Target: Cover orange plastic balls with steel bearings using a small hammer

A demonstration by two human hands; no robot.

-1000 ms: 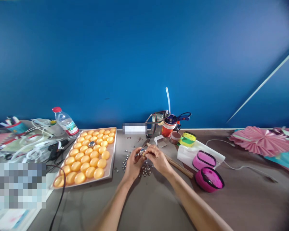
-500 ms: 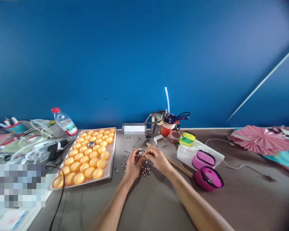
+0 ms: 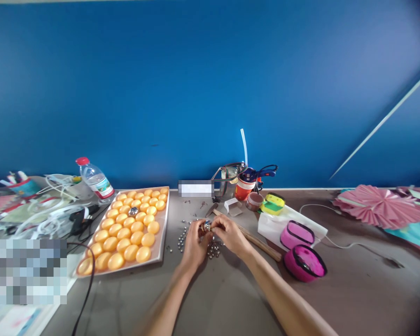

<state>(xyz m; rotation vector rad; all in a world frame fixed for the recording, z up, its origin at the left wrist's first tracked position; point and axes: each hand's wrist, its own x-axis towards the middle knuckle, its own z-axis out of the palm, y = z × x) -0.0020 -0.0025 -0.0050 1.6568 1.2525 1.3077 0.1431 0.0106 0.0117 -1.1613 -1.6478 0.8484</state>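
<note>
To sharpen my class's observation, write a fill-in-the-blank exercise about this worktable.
The left hand and right hand hold one small ball; its colour is ____.
The tray holds rows of larger balls, coloured ____.
The bottle has a ____ cap.
Missing words: silver, orange, red.

Two hands (image 3: 193,243) (image 3: 231,236), one bottle (image 3: 95,180), two pink bowls (image 3: 304,263) (image 3: 296,234)

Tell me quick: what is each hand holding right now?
Left hand: closed around a small shiny ball.
Right hand: fingertips pinched on the same ball.
</note>
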